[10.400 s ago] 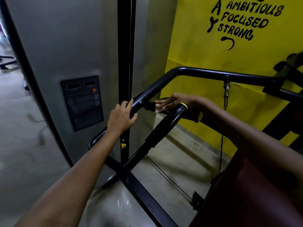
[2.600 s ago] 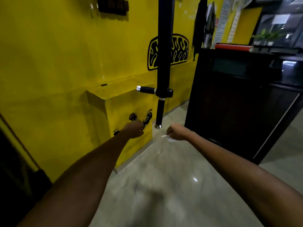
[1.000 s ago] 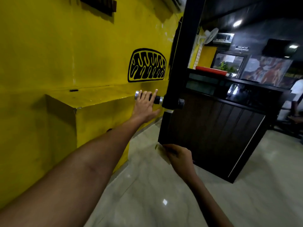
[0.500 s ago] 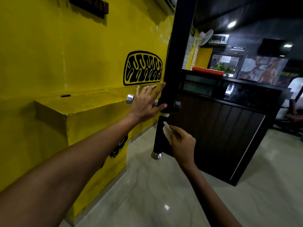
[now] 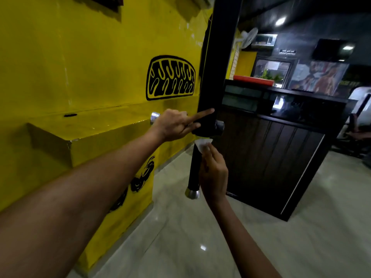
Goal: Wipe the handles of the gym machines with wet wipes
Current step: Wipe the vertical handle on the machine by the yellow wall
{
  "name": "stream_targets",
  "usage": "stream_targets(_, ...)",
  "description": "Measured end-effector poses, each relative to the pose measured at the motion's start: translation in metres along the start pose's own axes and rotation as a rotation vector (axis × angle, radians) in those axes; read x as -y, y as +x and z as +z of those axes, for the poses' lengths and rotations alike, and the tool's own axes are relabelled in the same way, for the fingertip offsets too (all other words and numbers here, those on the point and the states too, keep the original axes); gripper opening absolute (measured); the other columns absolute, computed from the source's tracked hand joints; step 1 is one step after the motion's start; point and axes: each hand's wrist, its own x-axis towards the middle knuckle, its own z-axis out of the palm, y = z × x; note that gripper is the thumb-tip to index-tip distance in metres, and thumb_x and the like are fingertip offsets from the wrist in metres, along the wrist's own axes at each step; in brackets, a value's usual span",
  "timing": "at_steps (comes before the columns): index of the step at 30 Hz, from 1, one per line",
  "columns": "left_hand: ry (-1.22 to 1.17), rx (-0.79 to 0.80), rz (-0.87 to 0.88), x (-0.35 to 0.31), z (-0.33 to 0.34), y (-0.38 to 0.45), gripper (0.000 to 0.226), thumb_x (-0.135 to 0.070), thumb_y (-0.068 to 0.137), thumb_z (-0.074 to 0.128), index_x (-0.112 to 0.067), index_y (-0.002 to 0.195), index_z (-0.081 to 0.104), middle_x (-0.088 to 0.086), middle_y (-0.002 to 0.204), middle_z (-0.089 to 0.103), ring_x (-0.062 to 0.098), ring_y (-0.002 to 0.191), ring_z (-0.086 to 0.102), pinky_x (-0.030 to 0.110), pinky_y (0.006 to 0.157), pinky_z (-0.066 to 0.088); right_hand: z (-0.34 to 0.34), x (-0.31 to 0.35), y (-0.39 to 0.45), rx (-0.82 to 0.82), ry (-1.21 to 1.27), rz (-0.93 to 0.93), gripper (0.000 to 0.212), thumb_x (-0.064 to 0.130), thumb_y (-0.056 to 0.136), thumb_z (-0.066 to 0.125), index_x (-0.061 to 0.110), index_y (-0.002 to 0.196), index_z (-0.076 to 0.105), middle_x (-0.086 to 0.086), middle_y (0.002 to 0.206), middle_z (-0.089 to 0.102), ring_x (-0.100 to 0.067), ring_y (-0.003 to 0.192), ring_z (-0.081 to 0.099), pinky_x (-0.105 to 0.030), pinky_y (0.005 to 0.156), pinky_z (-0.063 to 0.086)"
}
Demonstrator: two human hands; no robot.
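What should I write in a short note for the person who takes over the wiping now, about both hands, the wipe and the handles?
Left hand: grips the horizontal handle beside the black upright bar, index finger stretched out along the bar.
Right hand: pinches the wet wipe and holds it against the top of the vertical handle, just under the joint.
Done: nothing on this machine can be confirmed as wiped.
Left: wipe the vertical handle down to its chrome end cap, then the horizontal handle.

Open floor (image 5: pixel 200 237) is seen below the hands; passage is blocked rightward by a counter (image 5: pixel 271 157), leftward by a yellow ledge (image 5: pixel 96 141).
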Motion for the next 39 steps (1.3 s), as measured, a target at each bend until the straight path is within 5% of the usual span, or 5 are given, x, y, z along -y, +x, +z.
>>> stream_targets(12,0.062,-0.047,-0.035,-0.002,0.007,-0.001,0.053,-0.055,0.098,0.003,-0.032,0.144,0.015,0.006,0.054,0.044,0.013,0.041,0.031,0.02,0.042,0.019,0.015,-0.004,-0.011,-0.074,0.032,-0.014,0.023,0.008,0.091,0.054,-0.002,0.108,0.065,-0.021,0.092,0.059,-0.028,0.078,0.06,-0.031,0.063,0.053)
stream_targets(18,0.042,-0.042,-0.059,-0.005,0.007,-0.001,0.053,-0.056,0.097,0.001,-0.034,0.144,0.013,0.004,0.057,0.035,0.014,0.04,0.032,0.019,0.042,0.018,0.001,-0.005,-0.012,-0.062,0.055,-0.054,0.026,0.005,0.089,0.055,-0.002,0.112,0.065,-0.018,0.085,0.058,-0.02,0.072,0.055,-0.015,0.065,0.04)
stream_targets(29,0.049,-0.059,-0.055,-0.006,0.005,-0.002,0.053,-0.055,0.097,0.0,-0.033,0.143,0.015,0.01,0.055,0.046,0.016,0.04,0.034,0.022,0.041,0.026,-0.002,-0.006,-0.032,0.091,0.017,-0.112,0.026,-0.005,0.079,0.067,-0.001,0.104,0.066,-0.016,0.091,0.058,-0.022,0.075,0.058,-0.026,0.061,0.052)
stream_targets(34,0.055,-0.068,-0.069,-0.008,0.006,0.0,0.054,-0.057,0.095,-0.003,-0.036,0.144,0.008,0.011,0.059,0.046,0.019,0.042,0.037,0.024,0.043,0.027,-0.018,0.002,0.0,0.024,0.049,-0.079,0.02,0.007,0.089,0.054,-0.003,0.101,0.066,-0.016,0.087,0.056,-0.016,0.073,0.053,-0.013,0.064,0.039)
stream_targets(39,0.063,-0.051,-0.069,-0.008,0.007,-0.002,0.054,-0.057,0.095,-0.004,-0.037,0.144,0.007,0.012,0.06,0.047,0.021,0.043,0.041,0.026,0.043,0.028,-0.005,0.004,0.015,0.064,-0.01,-0.11,0.016,-0.006,0.081,0.064,-0.005,0.097,0.066,-0.02,0.089,0.059,-0.029,0.073,0.057,-0.031,0.057,0.05)
